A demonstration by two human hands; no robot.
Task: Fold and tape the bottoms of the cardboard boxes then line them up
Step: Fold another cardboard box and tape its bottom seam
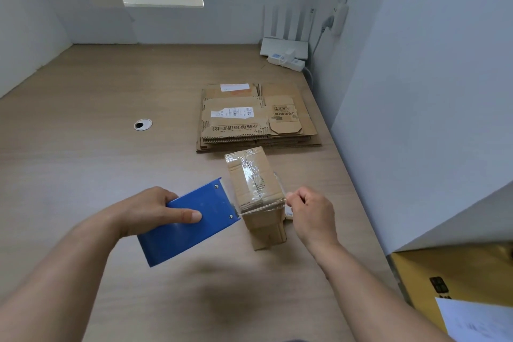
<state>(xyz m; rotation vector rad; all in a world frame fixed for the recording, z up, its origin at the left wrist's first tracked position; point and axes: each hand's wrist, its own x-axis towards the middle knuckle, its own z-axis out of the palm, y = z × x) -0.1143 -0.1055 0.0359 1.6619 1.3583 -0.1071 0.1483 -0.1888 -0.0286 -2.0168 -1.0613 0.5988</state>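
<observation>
1. The small brown cardboard box (256,189) stands on the pale wooden desk (97,147), just in front of the person. Its folded bottom faces up, and shiny clear tape already runs along the middle seam.
2. The left hand (155,209) grips a flat blue tape dispenser (191,223), thumb pressed on its top face and fingers curled round the far edge. The dispenser sits just left of the box.
3. A strip of clear tape (263,209) stretches from the dispenser across the box's near edge.
4. The right hand (312,211) pinches the strip's free end just right of the box.
5. Behind the box lies a stack of flattened brown cardboard boxes (255,119), some bearing white labels.
6. A white router (283,47) and a white power strip (287,61) sit in the far right corner, and a round cable hole (143,124) lies to the left.
</observation>
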